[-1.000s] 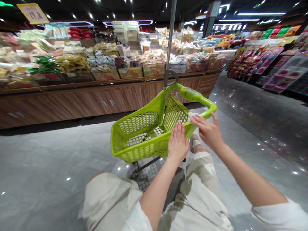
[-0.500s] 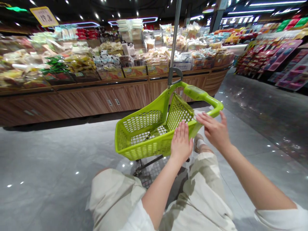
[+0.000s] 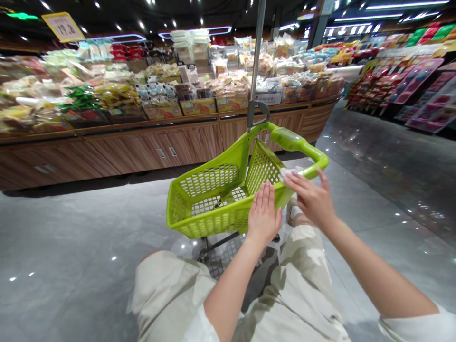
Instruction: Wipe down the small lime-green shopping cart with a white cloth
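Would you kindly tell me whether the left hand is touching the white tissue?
Apart: the head view shows part of the cart between the left hand and the tissue, which lies under the right hand.

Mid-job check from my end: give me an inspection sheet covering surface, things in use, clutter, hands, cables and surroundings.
Surface: glossy gray floor, reflecting ceiling lights.
Things in use: lime-green shopping cart; a white tissue or cloth on its near side, by the handle.
Clutter: packaged goods piled along the display counter.
Left hand: fingers extended at the cart's near rim.
Right hand: fingertips on the white piece, thumb apart.
Cables: nothing seen.
Surroundings: store interior; price sign showing 19.8; gray pole rising beyond the cart.
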A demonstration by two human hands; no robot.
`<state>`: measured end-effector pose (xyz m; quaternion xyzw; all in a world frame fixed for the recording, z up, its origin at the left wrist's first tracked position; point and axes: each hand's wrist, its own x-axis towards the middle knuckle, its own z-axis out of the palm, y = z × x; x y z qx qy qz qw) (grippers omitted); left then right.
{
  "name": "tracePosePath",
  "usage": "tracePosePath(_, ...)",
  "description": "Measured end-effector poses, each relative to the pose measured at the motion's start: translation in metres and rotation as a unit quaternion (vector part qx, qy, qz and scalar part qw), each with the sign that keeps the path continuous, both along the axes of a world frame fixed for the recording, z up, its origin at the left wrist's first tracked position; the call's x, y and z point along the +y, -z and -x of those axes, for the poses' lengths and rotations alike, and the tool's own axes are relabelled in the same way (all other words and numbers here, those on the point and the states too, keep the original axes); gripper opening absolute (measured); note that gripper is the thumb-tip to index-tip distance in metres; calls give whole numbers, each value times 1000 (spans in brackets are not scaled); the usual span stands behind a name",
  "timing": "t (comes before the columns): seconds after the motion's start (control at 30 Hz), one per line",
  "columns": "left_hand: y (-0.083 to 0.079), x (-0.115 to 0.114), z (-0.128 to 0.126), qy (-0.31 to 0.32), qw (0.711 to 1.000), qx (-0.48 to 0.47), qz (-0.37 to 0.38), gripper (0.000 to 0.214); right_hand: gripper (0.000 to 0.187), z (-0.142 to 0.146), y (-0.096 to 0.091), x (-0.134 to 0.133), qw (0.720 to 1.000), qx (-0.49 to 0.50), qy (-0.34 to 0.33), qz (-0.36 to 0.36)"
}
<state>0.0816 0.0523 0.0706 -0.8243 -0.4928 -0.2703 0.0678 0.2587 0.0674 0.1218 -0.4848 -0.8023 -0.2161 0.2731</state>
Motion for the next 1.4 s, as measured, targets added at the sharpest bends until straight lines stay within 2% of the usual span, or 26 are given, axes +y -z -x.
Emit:
tracePosePath(0.1,0,-4,1,1,1000,6,-3,70,47,-32,-8,14,990,89,92,-57)
tracePosePath(0.17,0,-6,-1,-1,1000,1,-2,71,47,-29,-6,13,982,116,133,-73)
tracePosePath(0.23,1,-6,-1,-4,1000,-6,0,71,49,-5,2,4,987,91,119,-60)
tracePosePath(0.3,1,-6,-1,-1,1000,-9,1,71,55,23,10,-10,997,40,63,-25)
tracePosePath(0.37,1,-6,0,1,1000,-5,-2,71,58,35,12,-19,1000,-3,4,8)
tracePosePath(0.43,2,-7,2,0,1000,3,-7,71,56,23,7,-18,1000,-12,-14,10)
tracePosePath(0.47,2,-7,2,-2,1000,6,-9,70,52,8,3,-14,1000,1,-1,-4)
tracePosePath(0.57,3,-10,1,0,1000,5,-11,69,44,-37,-9,1,991,80,87,-64)
tracePosePath(0.63,3,-11,0,-2,1000,-2,-9,70,43,-44,-10,6,981,114,131,-84)
tracePosePath(0.73,3,-12,0,-5,1000,-12,-6,70,47,-8,-1,-5,988,83,119,-59)
tracePosePath(0.8,3,-12,1,0,1000,-12,-6,70,53,25,6,-17,997,31,70,-21)
tracePosePath(0.87,4,-12,3,3,1000,-6,-8,69,57,41,7,-26,1000,-15,11,10)
tracePosePath(0.9,4,-12,5,4,1000,-2,-9,69,58,38,6,-27,999,-29,-12,20)
tracePosePath(0.97,4,-13,7,3,1000,5,-13,69,56,13,-1,-21,999,-25,-16,12)
tracePosePath(1.07,4,-14,7,6,1000,8,-17,69,45,-38,-12,-6,995,55,65,-53)
tracePosePath(1.13,4,-15,6,6,1000,5,-16,70,42,-50,-13,-1,985,101,115,-82)
tracePosePath(1.17,4,-15,5,4,1000,2,-15,71,43,-44,-12,-2,983,105,124,-80)
tracePosePath(1.23,4,-16,4,1,1000,-2,-12,71,49,-15,-4,-11,990,77,109,-52)
tracePosePath(1.33,4,-16,5,4,1000,-4,-6,71,57,36,6,-29,999,4,34,6)
tracePosePath(1.4,4,-15,7,8,1000,-3,-7,70,58,45,6,-34,999,-23,-7,28)
